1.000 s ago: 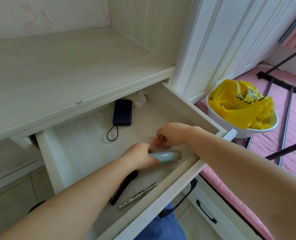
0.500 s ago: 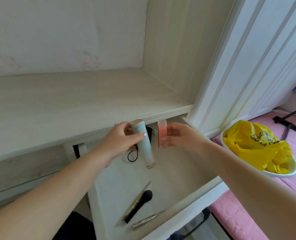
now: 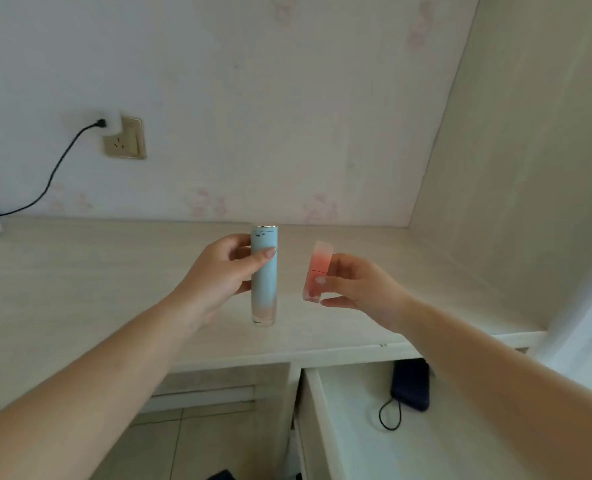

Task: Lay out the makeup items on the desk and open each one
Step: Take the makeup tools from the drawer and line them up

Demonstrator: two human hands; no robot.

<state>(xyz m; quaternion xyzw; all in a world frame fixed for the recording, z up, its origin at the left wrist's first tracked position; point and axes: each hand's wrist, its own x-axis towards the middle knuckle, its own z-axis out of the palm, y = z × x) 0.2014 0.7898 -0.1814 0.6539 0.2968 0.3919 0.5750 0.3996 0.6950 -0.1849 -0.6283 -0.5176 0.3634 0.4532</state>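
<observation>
My left hand grips a tall pale-blue makeup tube with a clear peach base, held upright with its bottom at or just above the light wooden desk. My right hand pinches a small square pink lip-gloss bottle, upright and a little above the desk, just right of the tube. Both items have their caps on.
The drawer under the desk's right part stands pulled out, with a dark power bank and its loop cord inside. A wall socket with a black cable is at the back left. A wardrobe panel walls off the right.
Both hands have lifted the blue tube and the pink bottle out of the drawer and carried them up over the desk. The view has tilted up from the drawer to the desk top.
</observation>
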